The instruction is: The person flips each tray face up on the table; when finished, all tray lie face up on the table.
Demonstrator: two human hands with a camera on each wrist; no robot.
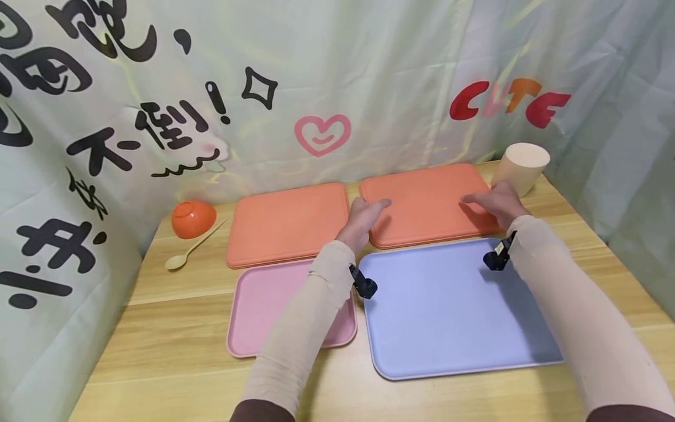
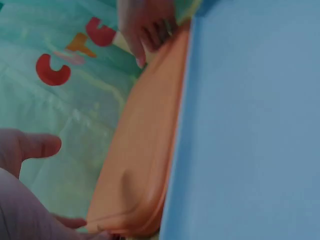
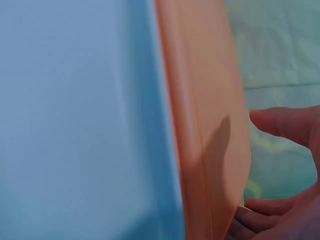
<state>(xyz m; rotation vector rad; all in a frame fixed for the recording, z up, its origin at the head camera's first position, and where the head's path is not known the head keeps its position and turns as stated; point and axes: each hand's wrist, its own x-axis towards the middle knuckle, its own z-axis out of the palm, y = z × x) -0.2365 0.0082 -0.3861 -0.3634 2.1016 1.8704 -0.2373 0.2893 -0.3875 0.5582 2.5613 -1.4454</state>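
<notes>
An orange rectangular tray lies flat at the back right, with my hands at its two short ends. My left hand is by its left edge, thumb stretched out above the surface; in the left wrist view the fingertips are right at the tray's near corner. At the right end is my right hand, its thumb held apart from the tray and its other fingers low beside the edge. A blue tray sits just in front of the orange one.
Left of my left hand lies a second orange tray, with a pink tray before it, partly under my forearm. A cream cup stands behind my right hand. An upturned orange bowl and a wooden spoon are at far left.
</notes>
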